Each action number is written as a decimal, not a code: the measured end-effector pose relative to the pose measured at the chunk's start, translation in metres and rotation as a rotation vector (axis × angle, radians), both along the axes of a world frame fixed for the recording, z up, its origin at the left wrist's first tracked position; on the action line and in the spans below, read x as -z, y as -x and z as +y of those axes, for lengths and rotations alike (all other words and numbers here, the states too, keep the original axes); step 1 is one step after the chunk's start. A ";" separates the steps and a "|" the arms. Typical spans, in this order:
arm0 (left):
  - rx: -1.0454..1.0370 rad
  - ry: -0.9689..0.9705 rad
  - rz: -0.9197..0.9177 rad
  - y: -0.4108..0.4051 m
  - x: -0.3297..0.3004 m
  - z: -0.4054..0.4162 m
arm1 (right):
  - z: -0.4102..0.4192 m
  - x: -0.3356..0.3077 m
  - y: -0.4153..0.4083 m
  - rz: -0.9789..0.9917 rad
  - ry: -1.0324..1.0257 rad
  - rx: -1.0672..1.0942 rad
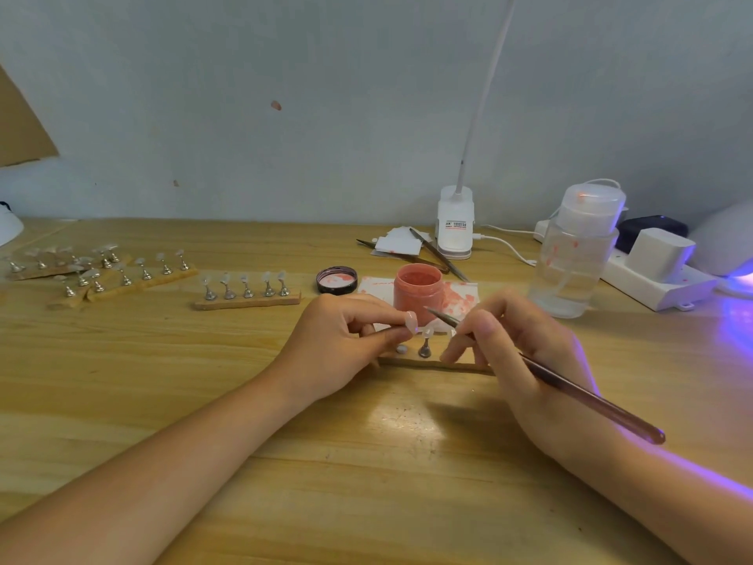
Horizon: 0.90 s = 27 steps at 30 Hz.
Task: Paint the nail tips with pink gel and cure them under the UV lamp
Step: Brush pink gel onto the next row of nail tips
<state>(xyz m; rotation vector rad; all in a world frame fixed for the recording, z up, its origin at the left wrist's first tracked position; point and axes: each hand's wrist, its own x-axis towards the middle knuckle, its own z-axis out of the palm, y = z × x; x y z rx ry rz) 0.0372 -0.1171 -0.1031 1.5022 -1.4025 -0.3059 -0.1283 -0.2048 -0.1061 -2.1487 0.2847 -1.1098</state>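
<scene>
My left hand (346,340) pinches a small metal stand with a clear nail tip (410,321) between thumb and fingers, just in front of the open jar of pink gel (418,290). In my right hand (525,348) I hold a long thin brush (570,387) like a pen, its point close to the nail tip. Under both hands lies a wooden strip (432,364) with another metal stand (425,349) on it. The UV lamp (729,242) glows violet at the far right edge.
Several more strips of clear tips on stands (248,293) lie to the left. The jar's lid (336,280) sits beside a stained paper (460,297). Tweezers (436,252), a clip lamp (455,222), a clear pump bottle (578,254) and a power strip (652,279) stand behind.
</scene>
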 end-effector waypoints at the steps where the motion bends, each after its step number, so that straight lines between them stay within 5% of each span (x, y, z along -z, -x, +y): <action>1: -0.003 0.000 0.018 0.000 0.000 0.000 | -0.001 0.000 0.000 0.001 0.019 0.000; 16: 0.034 0.001 -0.024 -0.001 -0.001 0.001 | -0.003 0.001 -0.003 0.061 0.278 0.094; 27: 0.022 -0.014 -0.018 0.000 -0.001 0.000 | -0.004 0.003 -0.002 0.030 0.239 0.107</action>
